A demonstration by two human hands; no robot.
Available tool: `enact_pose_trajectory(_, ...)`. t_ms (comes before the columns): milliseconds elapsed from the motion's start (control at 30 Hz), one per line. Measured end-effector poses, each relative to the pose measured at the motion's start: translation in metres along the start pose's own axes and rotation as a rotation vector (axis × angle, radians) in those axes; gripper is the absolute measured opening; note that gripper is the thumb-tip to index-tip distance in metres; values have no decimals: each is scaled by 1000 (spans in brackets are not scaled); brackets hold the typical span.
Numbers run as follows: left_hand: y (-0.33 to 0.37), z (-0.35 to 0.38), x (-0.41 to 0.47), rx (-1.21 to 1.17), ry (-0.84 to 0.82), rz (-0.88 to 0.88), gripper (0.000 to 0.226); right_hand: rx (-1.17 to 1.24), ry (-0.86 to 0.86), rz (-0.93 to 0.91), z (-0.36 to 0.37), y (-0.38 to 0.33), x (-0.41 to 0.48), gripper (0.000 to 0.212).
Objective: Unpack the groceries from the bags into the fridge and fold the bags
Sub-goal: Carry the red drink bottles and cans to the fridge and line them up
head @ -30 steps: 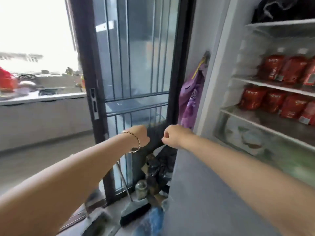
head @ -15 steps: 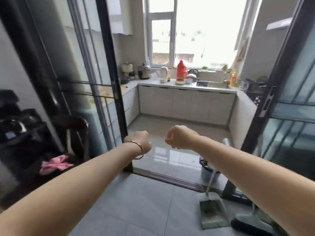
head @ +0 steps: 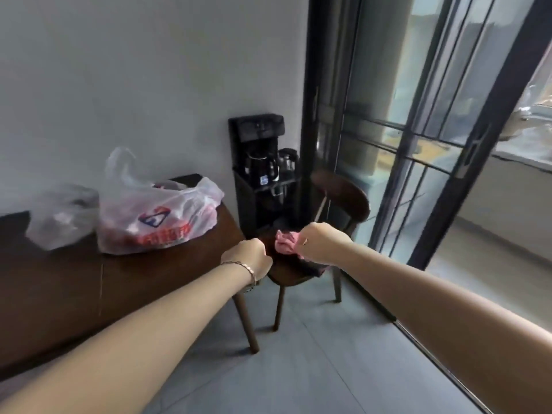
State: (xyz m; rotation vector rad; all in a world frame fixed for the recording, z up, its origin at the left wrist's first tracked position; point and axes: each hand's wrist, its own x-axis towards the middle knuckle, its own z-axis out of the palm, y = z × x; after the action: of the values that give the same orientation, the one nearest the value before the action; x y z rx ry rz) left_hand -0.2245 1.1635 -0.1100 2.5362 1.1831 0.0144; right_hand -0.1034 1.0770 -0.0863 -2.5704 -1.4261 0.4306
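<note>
Fists stretched out ahead of me: my left hand (head: 249, 258) and my right hand (head: 324, 246) are both curled closed with nothing in them (a thin bracelet (head: 248, 268) circles the left wrist). They are near each other but apart.

The grocery bag (head: 158, 216), white plastic with a red and blue logo, sits on a dark wooden table (head: 119, 282), left of my left hand and clear of it. It is wider than it is tall. Its long axis runs left to right across the tabletop, and its mouth faces up. One handle loop stands upright at its back left, towards the wall. Red shapes show through the plastic. Just beside it on the left slumps a clearer bag (head: 64, 216), its contents too blurred to tell.

Beyond my fists is a dark chair (head: 343, 201) with a pink cloth (head: 285, 242) on its seat. A black stand (head: 263, 174) with a kettle is behind it, and a glass door (head: 418, 144) is on the right.
</note>
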Motion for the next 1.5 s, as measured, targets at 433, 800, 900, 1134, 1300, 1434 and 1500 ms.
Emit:
enact_pose_trajectory(433,-149,-45,179,-91,208,-345,19,-26,-192,-413,57,-142,272,27)
enact_pose_trajectory(800,-277,-81,309,-91,190,-436,21,-49,-156,-433,89,-245,444,27)
enact_pose_trajectory(900,-314,-88,346,-103,186,-372,20,57,-124,-362,99,-265,489,26)
enact_pose_trajectory(1134,-367,-92,434,-191,123,-216,15,112,-132,-241,115,-277,581,27)
enact_pose_trajectory(1300,-381,-75,478,-276,-73,-196,24,-95,-281,-321,135,-286,645,31)
enact_pose_trajectory(1434,-377,-61,513,-272,-168,-162,33,-282,-300,-223,154,-266,693,25)
enact_pose_trajectory(1500,-372,-52,529,-246,-180,-134,33,-324,-336,-145,166,-246,706,29)
